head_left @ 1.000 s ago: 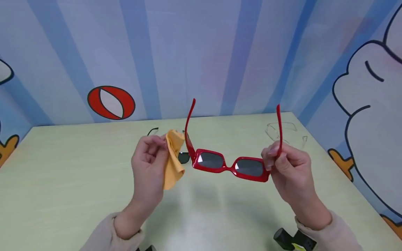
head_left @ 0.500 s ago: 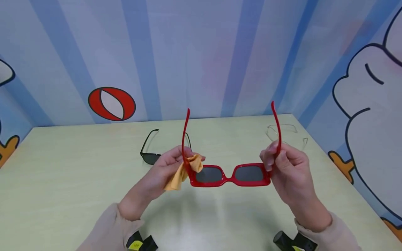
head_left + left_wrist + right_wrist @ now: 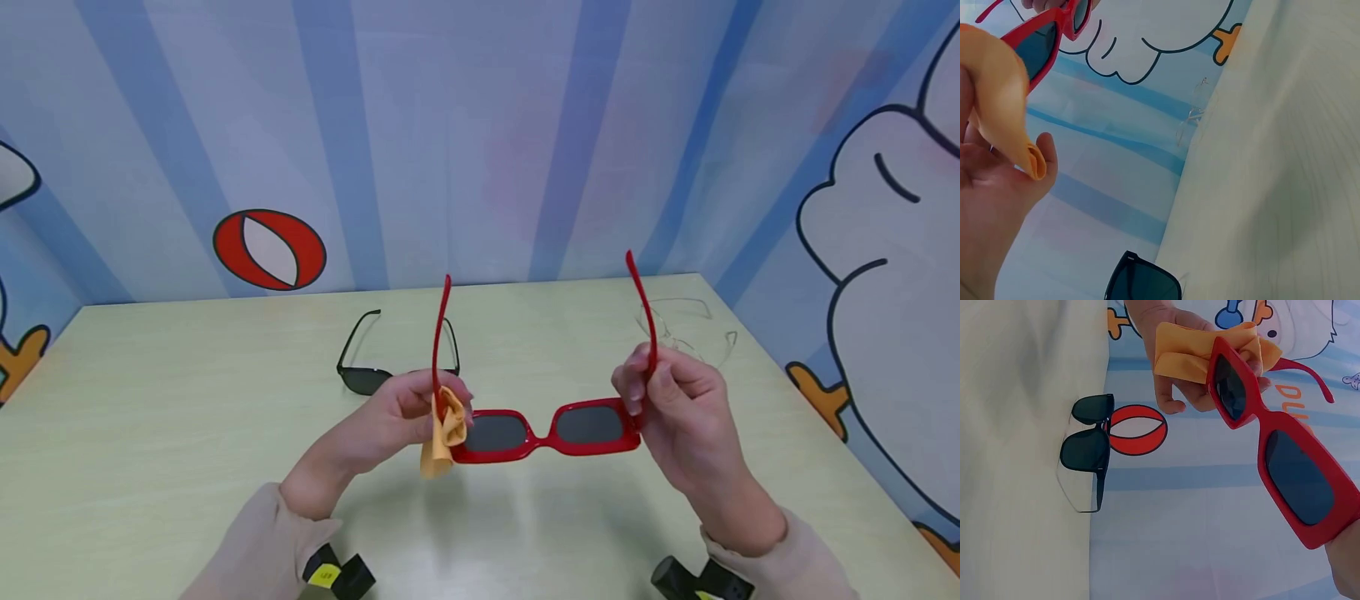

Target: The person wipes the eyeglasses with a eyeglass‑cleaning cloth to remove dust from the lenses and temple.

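A pair of red sunglasses [image 3: 591,425] is held up above the table, dark lenses facing me and temples pointing up. My right hand [image 3: 686,421] pinches the right temple close to its hinge. On the other side, my left hand [image 3: 393,412] grips a yellow-orange cloth [image 3: 448,432] folded around the left temple and hinge corner. In the right wrist view the cloth [image 3: 1191,353] lies against the end of the red frame, with the left fingers behind it. Part of the left rim is hidden by the cloth in the head view.
Black sunglasses [image 3: 365,381] lie unfolded on the pale table [image 3: 187,442] behind my left hand, partly covered by it. Thin wire-framed glasses [image 3: 708,312] lie at the table's back right, partly behind my right hand. A printed blue backdrop [image 3: 465,150] stands along the back.
My left hand has moved right and down, bringing the cloth from beside the red sunglasses onto their left temple and corner. The sunglasses have levelled and dropped slightly. The right hand keeps its pinch.
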Demonstrator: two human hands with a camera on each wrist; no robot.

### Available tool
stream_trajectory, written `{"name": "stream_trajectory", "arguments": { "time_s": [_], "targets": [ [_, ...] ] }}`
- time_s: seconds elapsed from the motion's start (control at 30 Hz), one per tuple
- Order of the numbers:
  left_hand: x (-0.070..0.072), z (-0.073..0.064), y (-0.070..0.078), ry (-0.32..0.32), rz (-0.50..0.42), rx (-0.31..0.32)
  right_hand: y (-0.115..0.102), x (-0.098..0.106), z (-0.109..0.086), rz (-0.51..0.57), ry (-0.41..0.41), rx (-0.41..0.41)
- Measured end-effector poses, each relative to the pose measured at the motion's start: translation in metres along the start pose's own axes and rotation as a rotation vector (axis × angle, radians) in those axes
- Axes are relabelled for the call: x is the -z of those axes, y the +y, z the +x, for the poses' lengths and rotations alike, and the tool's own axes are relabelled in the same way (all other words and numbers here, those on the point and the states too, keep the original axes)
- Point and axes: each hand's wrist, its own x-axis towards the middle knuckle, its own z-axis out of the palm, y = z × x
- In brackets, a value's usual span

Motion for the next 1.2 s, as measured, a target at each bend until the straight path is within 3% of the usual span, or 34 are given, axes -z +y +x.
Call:
{"name": "stream_trajectory", "arguments": {
  "time_s": [0.13,0.27,0.73,1.03,1.2],
  "targets": [
    [0.0,0.001,0.0,-0.076,-0.041,-0.055,0.0,0.002,0.0,-0.02,-0.034,-0.015],
    [-0.001,0.001,0.004,-0.098,-0.062,-0.068,0.0,0.002,-0.001,-0.052,-0.046,-0.043],
    [-0.002,-0.001,0.012,-0.112,-0.026,-0.054,0.0,-0.005,0.0,-0.279,-0.11,-0.068],
    [-0.001,-0.002,0.012,-0.084,-0.019,0.002,-0.001,-0.006,0.001,-0.326,-0.155,-0.084],
    [0.0,-0.003,0.012,-0.104,-0.033,-0.009,0.001,-0.003,0.0,-0.331,-0.193,-0.079]
  ]
}}
